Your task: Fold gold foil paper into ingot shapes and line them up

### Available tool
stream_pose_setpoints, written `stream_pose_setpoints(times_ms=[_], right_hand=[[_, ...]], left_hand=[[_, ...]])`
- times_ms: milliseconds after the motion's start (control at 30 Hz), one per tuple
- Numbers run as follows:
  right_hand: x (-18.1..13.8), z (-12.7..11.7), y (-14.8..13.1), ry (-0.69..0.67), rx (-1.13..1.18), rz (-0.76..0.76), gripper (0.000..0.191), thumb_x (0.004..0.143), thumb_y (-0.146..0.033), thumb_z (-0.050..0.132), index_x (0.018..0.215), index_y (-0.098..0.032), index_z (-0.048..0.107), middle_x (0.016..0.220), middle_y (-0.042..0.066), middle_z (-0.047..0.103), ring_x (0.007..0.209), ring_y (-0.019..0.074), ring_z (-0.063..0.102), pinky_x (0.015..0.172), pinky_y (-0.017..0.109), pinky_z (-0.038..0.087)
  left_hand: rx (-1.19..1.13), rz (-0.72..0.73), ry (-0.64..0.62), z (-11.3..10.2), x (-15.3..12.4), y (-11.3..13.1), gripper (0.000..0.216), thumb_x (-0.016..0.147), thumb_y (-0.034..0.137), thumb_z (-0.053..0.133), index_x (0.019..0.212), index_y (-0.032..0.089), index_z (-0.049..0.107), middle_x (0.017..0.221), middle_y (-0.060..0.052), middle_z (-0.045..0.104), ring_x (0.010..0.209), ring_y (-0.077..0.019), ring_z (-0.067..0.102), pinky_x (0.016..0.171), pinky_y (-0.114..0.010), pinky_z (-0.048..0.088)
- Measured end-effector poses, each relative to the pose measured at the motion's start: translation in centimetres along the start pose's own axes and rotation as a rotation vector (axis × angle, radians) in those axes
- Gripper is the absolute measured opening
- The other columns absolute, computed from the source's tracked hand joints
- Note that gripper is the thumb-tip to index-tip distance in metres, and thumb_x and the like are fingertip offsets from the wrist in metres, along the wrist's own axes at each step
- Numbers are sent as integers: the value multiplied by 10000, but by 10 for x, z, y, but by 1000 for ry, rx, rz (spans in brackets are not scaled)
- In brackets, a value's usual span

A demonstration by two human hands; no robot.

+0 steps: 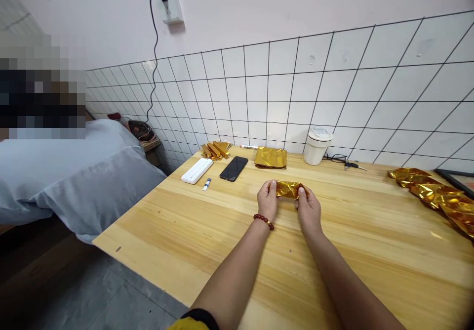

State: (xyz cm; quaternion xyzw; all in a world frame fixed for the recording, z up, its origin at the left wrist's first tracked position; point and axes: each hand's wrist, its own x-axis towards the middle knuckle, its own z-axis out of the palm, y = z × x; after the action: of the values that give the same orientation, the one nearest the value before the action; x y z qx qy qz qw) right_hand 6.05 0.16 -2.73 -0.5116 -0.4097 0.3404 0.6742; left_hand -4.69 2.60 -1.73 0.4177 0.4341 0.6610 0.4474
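Observation:
A strip of shiny gold foil paper (288,189) is stretched between my two hands above the wooden table (177,231). My left hand (267,199), with a red bead bracelet at its wrist, pinches the left end, thumb on top. The right end is gripped by my right hand (309,209) in the same way. Beyond them lies a stack of flat gold foil sheets (271,157). Folded gold strips (215,149) are piled at the back left corner. Whether the strip touches the tabletop I cannot tell.
Left of my hands lie a black phone (233,168), a white power bank (197,171) and a small glue stick (207,184). A white lidded cup (317,145), glasses (335,157) and keys (355,166) stand along the wall. Folded gold pieces (433,191) lie right.

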Motion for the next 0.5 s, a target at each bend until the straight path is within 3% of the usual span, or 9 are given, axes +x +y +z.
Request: stream_pose_setpoints(times_ms=[200,267,367,500], right_hand=[[1,-1,3,9,-3,1,575,815,-674,578,1040,-155,683,740,14,620,548,123,453,513,271,364],[1,-1,3,6,-5,8,573,814,-680,578,1022,-157,684,717,8,610,550,125,453,519,272,364],[1,-1,3,15,-3,17,569,815,-683,575,1004,-157,684,665,-6,585,541,129,448,525,276,367],[2,-1,2,24,36,3,565,817,-640,602,1122,-169,658,796,19,627,550,120,449,521,275,374]], left_hand=[[-10,-3,-14,-2,-4,9,578,812,568,663,1253,198,615,1204,-117,650,868,-171,638,505,-191,488],[16,-1,-59,-3,-6,11,549,820,577,648,1208,188,659,1216,-125,650,876,-174,638,495,-182,477],[20,-20,-97,-3,-6,10,541,802,625,633,1007,134,725,1041,-133,694,817,-182,640,506,-206,496],[-31,-54,-64,-1,-3,5,578,749,660,658,947,120,718,906,-111,692,748,-183,637,519,-249,527]])
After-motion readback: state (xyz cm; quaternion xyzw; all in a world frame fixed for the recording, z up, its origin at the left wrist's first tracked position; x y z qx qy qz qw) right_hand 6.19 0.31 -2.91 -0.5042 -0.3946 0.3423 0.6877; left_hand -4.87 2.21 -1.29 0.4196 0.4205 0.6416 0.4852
